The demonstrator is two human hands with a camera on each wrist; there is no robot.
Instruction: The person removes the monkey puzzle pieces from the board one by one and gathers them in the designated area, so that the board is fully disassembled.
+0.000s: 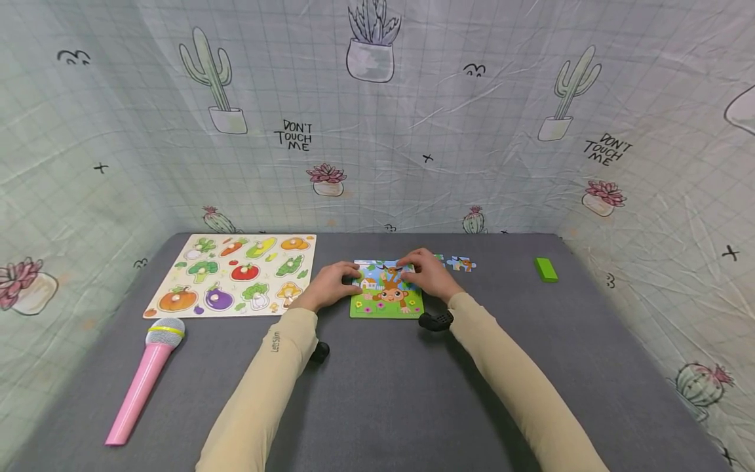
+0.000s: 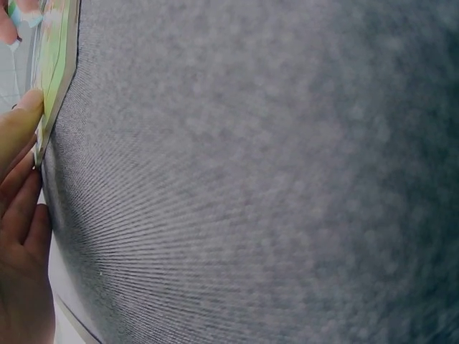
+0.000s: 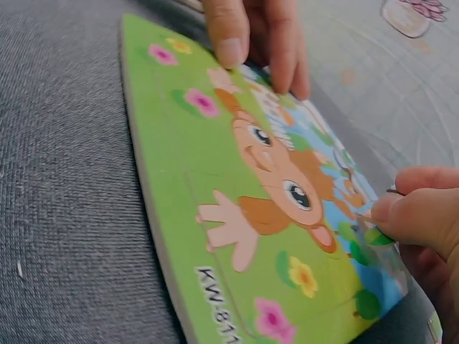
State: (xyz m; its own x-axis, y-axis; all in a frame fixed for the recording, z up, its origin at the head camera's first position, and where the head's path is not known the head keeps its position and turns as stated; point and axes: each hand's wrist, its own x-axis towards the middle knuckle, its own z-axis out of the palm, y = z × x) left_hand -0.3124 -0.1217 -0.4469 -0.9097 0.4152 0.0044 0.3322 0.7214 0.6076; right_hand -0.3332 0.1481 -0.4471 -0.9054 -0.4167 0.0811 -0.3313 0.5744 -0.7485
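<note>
A jigsaw puzzle point(image 1: 389, 305) with a cartoon monkey on green and blue lies on the grey table before me. My left hand point(image 1: 331, 284) grips its left edge, the thumb on the border and the fingers along the side, as the left wrist view shows close up. At the puzzle's upper right, my right hand point(image 1: 433, 275) pinches a small puzzle piece point(image 3: 378, 238) with a green leaf on it, right over the picture. Fingers partly hide that piece. Beyond the right hand lies a loose puzzle piece point(image 1: 462, 263), with another partly hidden behind the fingers.
To the left lies a vegetable peg board point(image 1: 224, 288). A pink toy microphone point(image 1: 141, 387) rests near the table's left front. A green block point(image 1: 546, 269) sits on the right. A printed cloth point(image 1: 389, 131) hangs behind and around the table point(image 1: 377, 393).
</note>
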